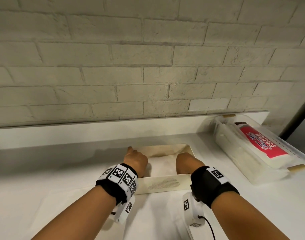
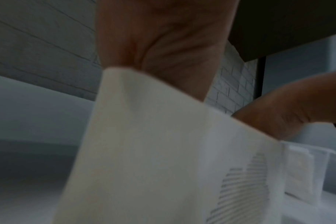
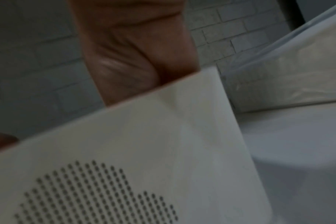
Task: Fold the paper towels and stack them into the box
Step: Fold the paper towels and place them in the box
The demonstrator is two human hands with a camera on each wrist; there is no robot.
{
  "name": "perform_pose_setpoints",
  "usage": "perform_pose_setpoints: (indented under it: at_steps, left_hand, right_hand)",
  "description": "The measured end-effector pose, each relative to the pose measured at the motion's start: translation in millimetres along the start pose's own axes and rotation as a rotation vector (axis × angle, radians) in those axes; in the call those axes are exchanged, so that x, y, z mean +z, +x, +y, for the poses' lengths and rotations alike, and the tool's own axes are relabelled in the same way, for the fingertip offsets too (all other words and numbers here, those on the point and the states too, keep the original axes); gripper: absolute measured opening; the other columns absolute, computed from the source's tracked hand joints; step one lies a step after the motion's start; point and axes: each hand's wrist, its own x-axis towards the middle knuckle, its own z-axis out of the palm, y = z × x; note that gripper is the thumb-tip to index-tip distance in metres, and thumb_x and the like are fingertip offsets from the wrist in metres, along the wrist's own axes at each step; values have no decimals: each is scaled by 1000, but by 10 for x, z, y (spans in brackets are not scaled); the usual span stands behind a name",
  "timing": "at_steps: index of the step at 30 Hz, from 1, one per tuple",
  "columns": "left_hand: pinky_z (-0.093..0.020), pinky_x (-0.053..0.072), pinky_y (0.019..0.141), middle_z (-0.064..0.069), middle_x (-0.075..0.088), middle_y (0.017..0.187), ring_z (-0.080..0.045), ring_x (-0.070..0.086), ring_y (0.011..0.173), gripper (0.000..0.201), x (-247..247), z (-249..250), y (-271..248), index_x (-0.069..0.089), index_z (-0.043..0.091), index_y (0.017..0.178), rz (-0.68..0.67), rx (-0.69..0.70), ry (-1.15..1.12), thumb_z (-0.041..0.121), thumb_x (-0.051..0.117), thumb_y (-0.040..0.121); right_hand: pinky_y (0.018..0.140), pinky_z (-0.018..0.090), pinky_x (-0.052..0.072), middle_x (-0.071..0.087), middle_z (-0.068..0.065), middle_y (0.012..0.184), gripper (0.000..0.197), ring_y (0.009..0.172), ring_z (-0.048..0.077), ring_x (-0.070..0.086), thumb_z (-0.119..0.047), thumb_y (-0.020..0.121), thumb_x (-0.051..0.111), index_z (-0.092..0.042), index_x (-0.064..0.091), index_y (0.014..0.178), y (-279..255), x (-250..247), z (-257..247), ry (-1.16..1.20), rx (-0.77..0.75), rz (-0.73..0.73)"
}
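A cream box (image 1: 163, 185) with a dotted cloud on its front wall stands on the white table. White paper towel (image 1: 163, 166) lies inside it. My left hand (image 1: 136, 161) dips in at the box's left side, with the thumb up by the left rim. On the other side, my right hand (image 1: 185, 162) goes down inside the right wall. The fingers of both are hidden in the box. In the left wrist view my left hand (image 2: 163, 45) disappears behind the box wall (image 2: 144, 151). The right wrist view has my right hand (image 3: 134, 53) sinking behind the dotted wall (image 3: 125, 136).
A clear plastic container (image 1: 262, 153) holding a pack of paper towels with a red label (image 1: 264, 144) lies at the table's back right, also in the right wrist view (image 3: 288, 75). A white brick wall (image 1: 148, 66) rises behind the table.
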Motion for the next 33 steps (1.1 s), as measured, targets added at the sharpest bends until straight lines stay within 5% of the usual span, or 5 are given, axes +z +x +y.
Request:
perform_pose_setpoints:
  at_steps: [4,8,12,25,33]
  left_hand:
    - [-44,20,105,-1,66,100,-21,56,103,19,-153,7,-168,63,19,86,37,14,-119,37,56,86]
    - [-39,24,105,6,63,116,-17,53,113,31,-290,161,-455,63,25,109,173,80,-274,46,53,89]
    - [-33,30,97,7,62,119,-16,52,114,32,-245,462,-824,60,27,113,260,152,-427,46,55,88]
    - [-27,37,81,2,62,119,-19,54,111,30,318,1453,-1229,62,23,115,61,361,-531,30,63,86]
    - [-22,36,72,2,62,110,-19,57,105,33,481,1797,-1234,66,24,106,23,501,-492,9,62,77]
  right_hand:
    - [76,29,45,61,10,99,15,75,20,58,-22,85,59,-7,60,81,-186,-85,76,170,0,148]
    - [87,29,49,63,5,112,32,104,22,60,-34,86,62,-12,65,109,-684,-180,212,345,-22,350]
    - [90,26,47,60,-7,91,31,94,12,55,-34,78,72,-22,67,106,-1258,41,342,484,-40,460]
    - [61,22,49,53,-15,83,32,81,14,61,-7,66,74,-29,65,87,-1759,1635,572,498,-24,79]
    - [76,26,51,46,-8,99,43,96,16,57,-19,65,81,-27,65,104,-1840,1921,605,436,-93,99]
